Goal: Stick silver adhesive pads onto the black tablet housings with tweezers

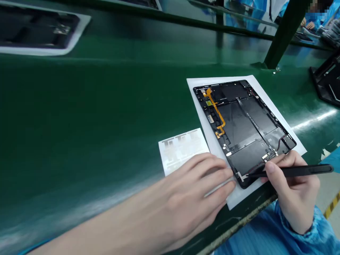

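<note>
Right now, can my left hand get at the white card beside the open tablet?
Likely yes: your left hand overlaps part of the white card in view, and nothing else appears to cover it, though the fingers are at the edge of the open tablet.

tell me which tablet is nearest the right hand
The tablet with the orange cable: the right hand holds a black tool over its near corner. The top-left tablet and top-edge tablet lie well away from that hand.
</note>
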Tool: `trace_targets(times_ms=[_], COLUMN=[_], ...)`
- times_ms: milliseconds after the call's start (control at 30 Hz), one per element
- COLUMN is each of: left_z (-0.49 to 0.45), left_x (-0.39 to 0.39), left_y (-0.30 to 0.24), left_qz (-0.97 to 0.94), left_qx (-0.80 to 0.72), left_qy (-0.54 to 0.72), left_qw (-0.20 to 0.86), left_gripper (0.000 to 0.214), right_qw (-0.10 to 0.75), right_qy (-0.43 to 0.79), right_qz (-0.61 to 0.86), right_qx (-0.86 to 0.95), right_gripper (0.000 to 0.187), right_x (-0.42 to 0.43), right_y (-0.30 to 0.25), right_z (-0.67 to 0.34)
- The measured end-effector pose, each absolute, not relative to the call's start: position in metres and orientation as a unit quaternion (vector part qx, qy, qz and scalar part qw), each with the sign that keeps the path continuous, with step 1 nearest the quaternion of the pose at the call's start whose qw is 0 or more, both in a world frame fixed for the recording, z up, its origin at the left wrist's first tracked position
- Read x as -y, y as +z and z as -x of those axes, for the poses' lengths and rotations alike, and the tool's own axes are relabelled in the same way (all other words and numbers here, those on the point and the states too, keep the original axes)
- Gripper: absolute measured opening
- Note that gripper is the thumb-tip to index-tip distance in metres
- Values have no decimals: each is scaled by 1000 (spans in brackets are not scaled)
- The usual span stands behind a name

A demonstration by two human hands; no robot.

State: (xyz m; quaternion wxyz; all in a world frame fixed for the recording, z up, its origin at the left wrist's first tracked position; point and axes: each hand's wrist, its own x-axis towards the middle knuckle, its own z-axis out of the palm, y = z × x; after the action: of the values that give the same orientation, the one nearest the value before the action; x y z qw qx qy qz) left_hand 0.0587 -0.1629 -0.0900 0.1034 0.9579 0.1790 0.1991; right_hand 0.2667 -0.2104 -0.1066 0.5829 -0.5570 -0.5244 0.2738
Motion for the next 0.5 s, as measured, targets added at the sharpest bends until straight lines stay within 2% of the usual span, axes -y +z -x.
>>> trace_targets(times_ms=[500], left_z=[-60], left_x=[166], left_y=[-97], left_qz=[-932], left_qx=[-201], left_qy=[250], left_qw=[169], left_gripper=[33], right_qw=[570], right_qy=[268], right_qz=[557], right_qx=[541], right_gripper=[20], right_x=[211], right_y=[-99], right_z=[-261])
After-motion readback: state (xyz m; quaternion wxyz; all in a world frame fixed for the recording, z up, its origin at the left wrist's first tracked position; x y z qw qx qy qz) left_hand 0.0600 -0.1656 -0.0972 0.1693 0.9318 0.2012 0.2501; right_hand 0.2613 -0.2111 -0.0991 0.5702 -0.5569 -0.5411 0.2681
